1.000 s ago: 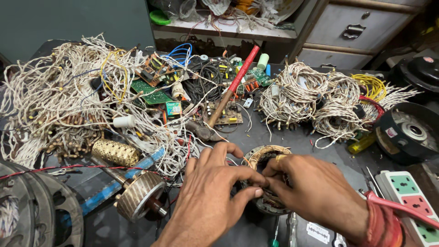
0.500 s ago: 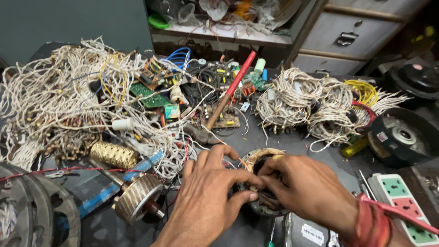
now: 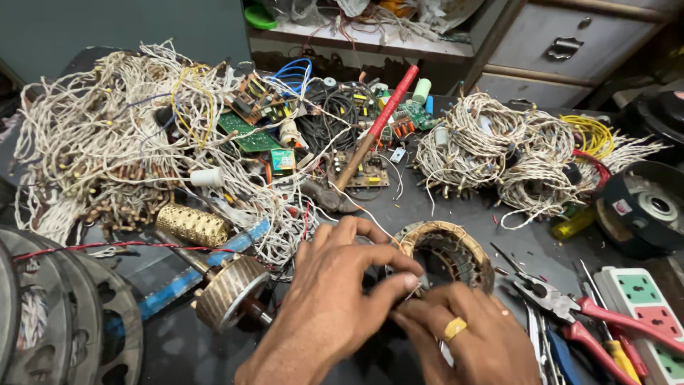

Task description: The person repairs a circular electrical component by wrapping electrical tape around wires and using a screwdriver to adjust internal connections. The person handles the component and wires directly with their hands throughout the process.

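Dark grey worktop (image 3: 456, 207), dusty and scuffed, crowded edge to edge; plain grey-green wall (image 3: 121, 25) at upper left; open shelf (image 3: 356, 36) along the back, stuffed with rags and wire; grey drawer unit (image 3: 570, 50) at upper right, two metal-handled drawers showing; light dim and even, brightest on the shelf edge, deep shadow toward the right.

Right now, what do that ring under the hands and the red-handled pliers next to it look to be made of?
The ring looks like a motor stator: dull grey stacked metal at the core, wound with coppery wire and pale tape or string; the exact metal is unclear. The pliers have dark steel-looking jaws, matte and worn, with glossy red grips, probably plastic or rubber. Both hands, left and right, touch the ring's near side.
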